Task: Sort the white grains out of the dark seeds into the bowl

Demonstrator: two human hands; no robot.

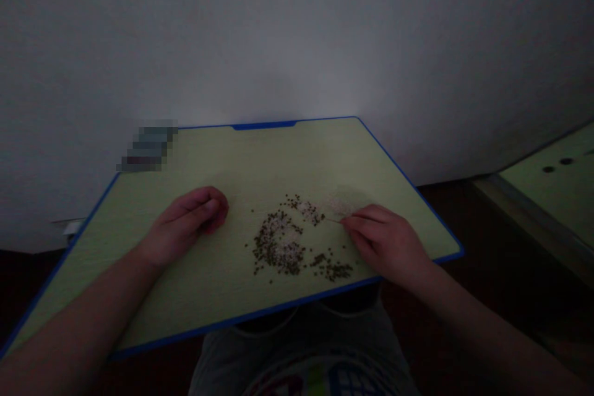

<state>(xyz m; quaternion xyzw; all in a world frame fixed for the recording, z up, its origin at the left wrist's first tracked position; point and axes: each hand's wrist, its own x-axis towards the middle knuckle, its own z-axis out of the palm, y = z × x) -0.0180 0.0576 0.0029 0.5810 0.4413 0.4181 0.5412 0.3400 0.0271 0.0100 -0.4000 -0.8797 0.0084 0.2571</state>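
Observation:
My right hand pinches a thin toothpick-like stick, its tip pointing left at a small mixed patch of dark and pale grains. Left of that lies a larger mixed pile, dark beans or seeds among pale grains like rice. A separate cluster of mostly dark grains sits near the front edge. Pale grains alone form a heap just beyond my right fingertips. Resting on the table to the left of the piles, my left hand is curled closed, and nothing shows in it.
All this lies on a pale yellow-green table with a blue rim. A blurred-out dark rectangular item is at its far left corner. A white wall stands behind. On the right is a light panel with dark round holes.

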